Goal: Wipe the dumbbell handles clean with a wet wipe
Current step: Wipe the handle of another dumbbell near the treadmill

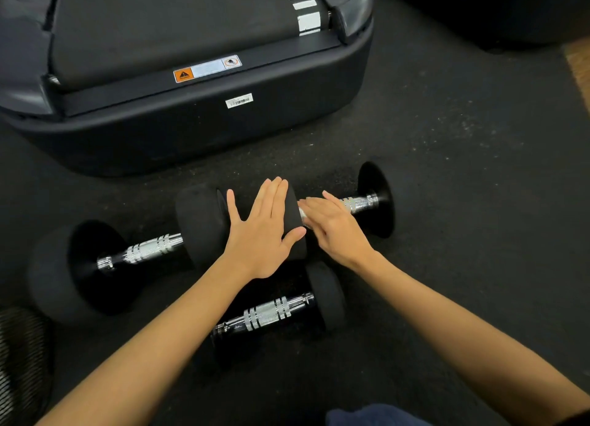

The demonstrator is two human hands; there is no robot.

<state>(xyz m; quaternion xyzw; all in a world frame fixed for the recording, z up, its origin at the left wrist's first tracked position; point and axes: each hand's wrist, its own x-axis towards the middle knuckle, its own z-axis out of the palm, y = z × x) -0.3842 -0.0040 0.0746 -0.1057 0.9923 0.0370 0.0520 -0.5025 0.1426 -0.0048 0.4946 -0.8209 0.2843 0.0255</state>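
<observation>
Three black dumbbells with chrome knurled handles lie on the dark rubber floor. My left hand point(261, 230) lies flat, fingers apart, on the inner head point(295, 202) of the far right dumbbell. My right hand point(335, 224) covers that dumbbell's handle point(360, 203), and a small white bit of wet wipe point(302, 215) shows under its fingertips. The outer head point(375, 199) stands free to the right. The left dumbbell's handle point(147, 250) and the near dumbbell's handle point(268, 314) are bare and untouched.
The black rear end of a treadmill point(191, 106) fills the top left, close behind the dumbbells. Another dark machine base point(510, 13) sits at the top right. A round metal grille point(19, 361) is at the bottom left. Dark blue cloth point(367, 416) shows at the bottom edge.
</observation>
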